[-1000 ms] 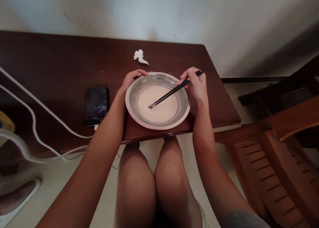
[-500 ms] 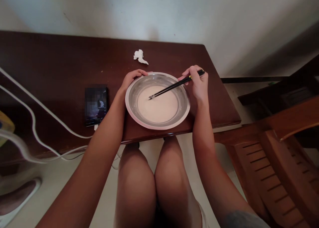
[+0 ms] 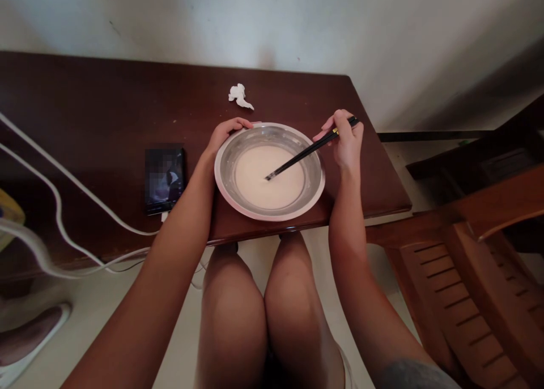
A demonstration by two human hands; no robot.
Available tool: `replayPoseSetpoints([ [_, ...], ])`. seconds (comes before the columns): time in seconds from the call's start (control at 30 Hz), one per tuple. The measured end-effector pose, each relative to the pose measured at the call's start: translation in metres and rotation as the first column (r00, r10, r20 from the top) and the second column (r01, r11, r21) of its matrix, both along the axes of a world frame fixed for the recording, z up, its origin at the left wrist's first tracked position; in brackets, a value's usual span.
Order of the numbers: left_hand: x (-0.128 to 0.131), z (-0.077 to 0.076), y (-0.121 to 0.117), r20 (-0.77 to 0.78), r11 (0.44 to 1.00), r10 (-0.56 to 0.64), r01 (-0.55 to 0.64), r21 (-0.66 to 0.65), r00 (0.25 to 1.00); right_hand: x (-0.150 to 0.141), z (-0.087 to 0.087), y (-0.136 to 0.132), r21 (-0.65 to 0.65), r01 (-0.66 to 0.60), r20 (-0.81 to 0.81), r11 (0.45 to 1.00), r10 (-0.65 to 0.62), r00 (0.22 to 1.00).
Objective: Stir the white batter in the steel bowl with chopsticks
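Note:
A wide, shallow metal bowl (image 3: pixel 313 193) rests at the front edge of the dark wooden table. Pale, creamy liquid (image 3: pixel 263 168) fills its bottom. My left hand (image 3: pixel 227 132) is closed on the bowl's far-left rim, with the fingers along the edge. Black chopsticks (image 3: pixel 301 154) with a gold band are gripped in my right hand (image 3: pixel 345 138), off the bowl's right side. They slant down to the left, and their tips meet the liquid near the middle of the bowl.
Behind the bowl lies a crumpled white tissue (image 3: pixel 240 96). A phone (image 3: pixel 165 180) with a lit screen sits left of my forearm, plugged into a white cable (image 3: pixel 97 197). A slatted wooden chair (image 3: pixel 450 287) stands to the right. The wall (image 3: pixel 272 26) borders the table's (image 3: pixel 106 105) back.
My right hand has moved to the right and slightly away from me with the chopsticks. Their tips went away from me, then back nearer and right. The left hand and bowl stay in place.

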State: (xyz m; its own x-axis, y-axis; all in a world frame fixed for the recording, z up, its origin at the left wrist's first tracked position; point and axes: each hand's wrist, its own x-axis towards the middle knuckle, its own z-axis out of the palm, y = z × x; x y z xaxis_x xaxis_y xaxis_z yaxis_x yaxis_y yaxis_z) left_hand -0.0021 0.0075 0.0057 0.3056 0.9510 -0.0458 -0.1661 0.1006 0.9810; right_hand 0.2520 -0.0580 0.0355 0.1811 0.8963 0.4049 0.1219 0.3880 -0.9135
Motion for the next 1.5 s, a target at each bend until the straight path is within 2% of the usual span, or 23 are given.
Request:
replayPoseSetpoints([
  [0.13, 0.0002, -0.0009, 0.0001, -0.024, 1.0, 0.019, -0.02, -0.005, 1.0, -0.0042, -0.0014, 0.0004, -0.015, -0.129, 0.049, 0.992, 0.129, 0.99],
  [0.33, -0.0005, -0.0024, 0.0014, 0.011, 1.0, 0.009, -0.009, 0.002, 1.0, -0.0012, -0.0013, 0.0014, 0.036, 0.02, -0.011, 0.999, -0.02, 1.0],
  [0.53, -0.0001, -0.0017, 0.0009, 0.019, 1.0, 0.003, -0.003, -0.008, 1.0, -0.0046, -0.0036, 0.0022, -0.019, -0.119, 0.06, 0.993, 0.12, 0.991],
  [0.7, -0.0004, -0.0022, 0.0007, -0.013, 1.0, 0.026, -0.026, -0.002, 1.0, 0.0005, -0.0027, 0.0019, 0.03, 0.032, 0.024, 0.999, -0.033, 0.999],
  [0.9, -0.0017, -0.0039, 0.0021, 0.03, 1.0, 0.0, 0.0, 0.0, 1.0, -0.0031, -0.0031, 0.0013, -0.024, -0.086, 0.069, 0.996, 0.088, 0.994],
  [1.07, -0.0009, -0.0039, 0.0019, -0.023, 1.0, 0.026, -0.026, 0.008, 0.999, -0.0012, -0.0014, 0.0012, 0.018, 0.055, 0.013, 0.998, -0.055, 0.998],
  [1.27, -0.0018, -0.0034, 0.0014, 0.018, 1.0, -0.02, 0.021, -0.011, 1.0, -0.0057, 0.0008, -0.0007, -0.05, -0.063, 0.072, 0.997, 0.067, 0.995],
  [1.43, -0.0014, -0.0033, 0.0017, -0.013, 1.0, 0.007, -0.007, -0.001, 1.0, -0.0044, 0.003, -0.0015, -0.022, 0.063, 0.027, 0.998, -0.063, 0.998],
  [1.5, -0.0011, -0.0033, 0.0015, -0.019, 1.0, 0.014, -0.014, 0.003, 1.0, -0.0042, 0.0015, -0.0014, -0.033, 0.029, 0.02, 0.999, -0.028, 0.999],
])
